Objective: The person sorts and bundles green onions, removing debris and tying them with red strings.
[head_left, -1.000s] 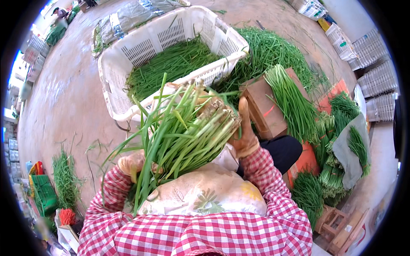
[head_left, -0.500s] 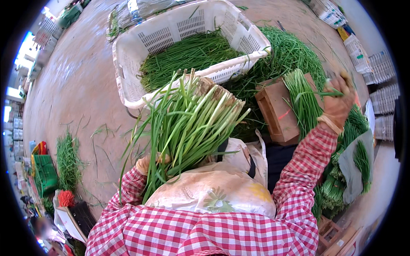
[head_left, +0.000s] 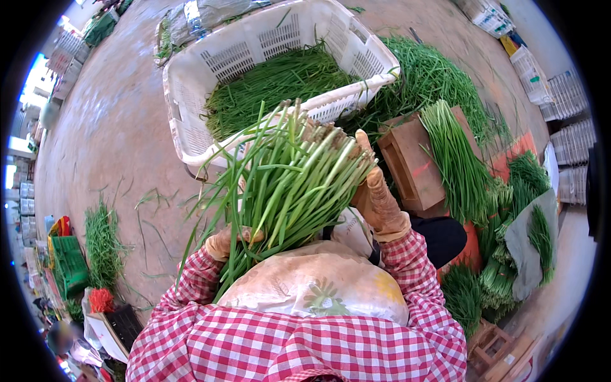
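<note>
My left hand (head_left: 230, 243), in a tan glove, is closed round the leafy part of a thick bunch of long green chives (head_left: 289, 191). The bunch lies slanted above my lap, its pale, soil-brown root ends up and to the right. At those root ends is my gloved right hand (head_left: 380, 200), its visible fingers stretched out and apart beside the stalks; part of it is hidden behind them. To its right, a sorted heap of chives (head_left: 450, 159) rests on a wooden box (head_left: 410, 169).
Beyond the bunch stands a white plastic crate (head_left: 184, 95) with loose chives inside. A large green pile (head_left: 439, 83) lies right of it. Tied bundles (head_left: 499, 280) and a grey cloth (head_left: 525, 254) are at the right. A green basket (head_left: 68, 262) sits far left.
My right hand has come down and left from beyond the wooden box, where it held a few green blades, to the root ends of the bunch. My left hand keeps its hold.
</note>
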Motion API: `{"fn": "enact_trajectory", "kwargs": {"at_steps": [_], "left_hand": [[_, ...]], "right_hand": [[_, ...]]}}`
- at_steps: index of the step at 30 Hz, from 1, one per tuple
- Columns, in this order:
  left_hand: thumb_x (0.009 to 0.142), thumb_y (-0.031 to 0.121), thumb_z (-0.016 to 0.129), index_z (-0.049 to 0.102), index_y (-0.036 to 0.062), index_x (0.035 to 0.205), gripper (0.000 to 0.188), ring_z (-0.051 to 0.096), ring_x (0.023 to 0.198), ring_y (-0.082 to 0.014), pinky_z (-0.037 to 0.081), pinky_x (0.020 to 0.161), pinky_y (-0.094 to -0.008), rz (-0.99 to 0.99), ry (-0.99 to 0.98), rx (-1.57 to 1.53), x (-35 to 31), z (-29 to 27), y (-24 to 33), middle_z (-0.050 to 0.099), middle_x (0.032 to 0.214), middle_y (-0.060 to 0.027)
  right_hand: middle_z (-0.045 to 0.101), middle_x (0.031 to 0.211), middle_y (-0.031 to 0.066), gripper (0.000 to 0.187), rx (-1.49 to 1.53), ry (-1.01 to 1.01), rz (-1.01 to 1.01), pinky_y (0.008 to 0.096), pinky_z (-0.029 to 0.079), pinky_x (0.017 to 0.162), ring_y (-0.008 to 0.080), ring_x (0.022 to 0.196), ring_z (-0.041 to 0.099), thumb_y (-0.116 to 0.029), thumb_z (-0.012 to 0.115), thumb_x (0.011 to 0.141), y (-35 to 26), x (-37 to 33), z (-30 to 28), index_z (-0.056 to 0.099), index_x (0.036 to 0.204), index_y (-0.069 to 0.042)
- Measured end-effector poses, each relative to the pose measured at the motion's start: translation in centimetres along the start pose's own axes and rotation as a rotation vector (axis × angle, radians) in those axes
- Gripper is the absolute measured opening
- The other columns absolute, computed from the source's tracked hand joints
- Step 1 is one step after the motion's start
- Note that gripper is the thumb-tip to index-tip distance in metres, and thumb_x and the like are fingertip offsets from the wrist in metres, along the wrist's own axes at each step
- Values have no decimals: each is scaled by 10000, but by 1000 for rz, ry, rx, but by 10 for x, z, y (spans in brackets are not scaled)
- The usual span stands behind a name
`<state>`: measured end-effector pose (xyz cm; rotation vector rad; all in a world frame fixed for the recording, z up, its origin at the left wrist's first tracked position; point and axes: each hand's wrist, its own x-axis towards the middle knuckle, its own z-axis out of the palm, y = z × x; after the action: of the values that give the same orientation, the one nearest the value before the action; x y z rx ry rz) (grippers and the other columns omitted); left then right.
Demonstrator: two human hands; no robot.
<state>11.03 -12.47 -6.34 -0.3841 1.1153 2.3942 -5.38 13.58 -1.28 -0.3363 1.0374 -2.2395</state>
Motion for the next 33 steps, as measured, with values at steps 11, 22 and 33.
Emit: {"fn": "enact_trajectory", "kwargs": {"at_steps": [11, 22, 33], "left_hand": [[772, 304, 741, 199, 42, 1442, 901, 409, 1244, -282, 277, 1070, -440, 507, -204, 1395, 31, 60, 68, 375, 1408, -145], [771, 405, 725, 293, 17, 1408, 862, 413, 1255, -279, 378, 1010, -440, 520, -433, 1405, 109, 131, 146, 352, 1424, -176], [798, 197, 691, 669, 7, 1015, 289, 635, 968, -224, 466, 954, -358, 301, -9, 724, 96, 101, 136, 682, 955, -142]], "right_hand": [[523, 1193, 45, 776, 145, 225, -224, 251, 444, 933, 119, 1063, 534, -21, 655, 842, 1, 15, -6, 176, 1452, -57], [496, 1199, 58, 718, -82, 188, -330, 269, 454, 927, 146, 1064, 526, -52, 716, 796, -12, 18, 35, 281, 1367, -53], [633, 1021, 53, 326, 27, 224, -224, 247, 529, 805, 124, 906, 625, -40, 688, 817, -13, 8, 8, 550, 1111, -24]]}}
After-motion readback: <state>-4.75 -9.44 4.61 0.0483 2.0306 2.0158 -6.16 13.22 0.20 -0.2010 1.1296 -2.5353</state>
